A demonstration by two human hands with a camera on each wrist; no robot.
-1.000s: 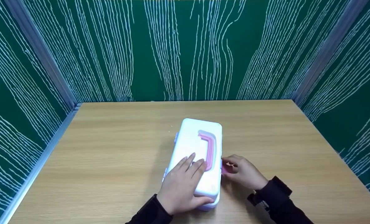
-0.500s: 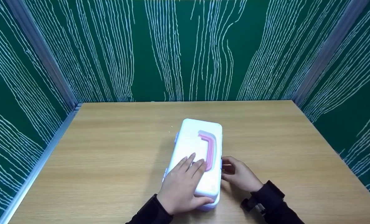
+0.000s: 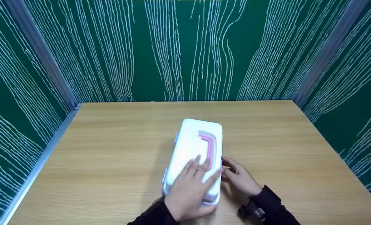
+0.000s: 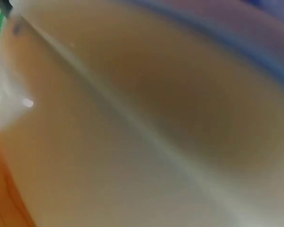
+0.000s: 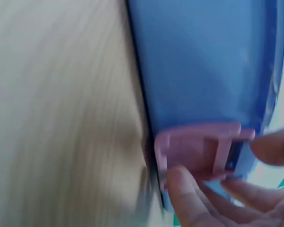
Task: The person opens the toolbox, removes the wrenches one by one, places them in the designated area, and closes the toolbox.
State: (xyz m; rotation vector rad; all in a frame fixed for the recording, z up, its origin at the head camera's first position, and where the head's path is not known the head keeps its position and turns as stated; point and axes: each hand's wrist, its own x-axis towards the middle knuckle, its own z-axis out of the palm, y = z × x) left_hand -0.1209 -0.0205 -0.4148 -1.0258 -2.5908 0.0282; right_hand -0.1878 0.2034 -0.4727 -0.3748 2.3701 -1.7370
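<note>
A white lidded storage box (image 3: pixel 191 137) with a pink carry handle (image 3: pixel 210 147) set in its lid lies lengthwise on the table. My left hand (image 3: pixel 190 190) rests on the near part of the lid, fingers spread, thumb at the near end. At the box's right side my right hand (image 3: pixel 240 178) is curled, fingertips against the wall. In the right wrist view, that wall (image 5: pixel 199 61) looks blue, and the thumb and fingers touch opposite ends of a pink latch (image 5: pixel 189 151). The left wrist view is blurred, filled by a pale surface with a blue edge (image 4: pixel 217 35).
The wooden table (image 3: pixel 116 147) extends to both sides of the box. Green panels (image 3: pixel 185 53) with white wavy lines enclose it at the back and sides. A few tiny white specks lie left of the box.
The pink latch, sticking out from the box's right side a second ago, is folded in against it. My left hand has slid slightly right and nearer, its index finger spreading towards the right edge.
</note>
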